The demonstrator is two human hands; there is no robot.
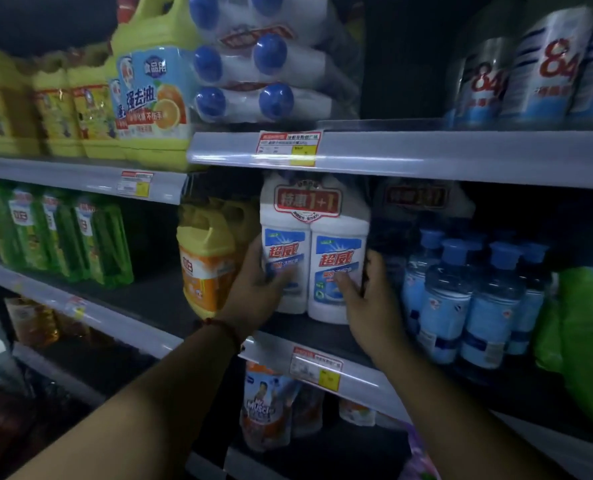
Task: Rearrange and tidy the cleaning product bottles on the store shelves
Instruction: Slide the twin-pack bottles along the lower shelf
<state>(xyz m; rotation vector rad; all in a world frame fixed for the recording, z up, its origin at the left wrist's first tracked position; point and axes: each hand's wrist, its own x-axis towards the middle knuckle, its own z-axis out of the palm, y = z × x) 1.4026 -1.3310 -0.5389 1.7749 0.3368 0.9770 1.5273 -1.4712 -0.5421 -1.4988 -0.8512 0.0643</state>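
Note:
A shrink-wrapped twin pack of white bottles with blue-and-red labels and a red "1+1" tag stands upright on the middle shelf. My left hand grips its left side, thumb on the front label. My right hand grips its right side, thumb across the right bottle's label. An identical twin pack stands behind it to the right, in shadow. An orange-and-yellow jug stands just left of my left hand.
Several blue-capped clear bottles crowd the shelf to the right, then a green bag. Above lie stacked white bottles with blue caps and a yellow jug. Green bottles stand far left. Pouches hang below.

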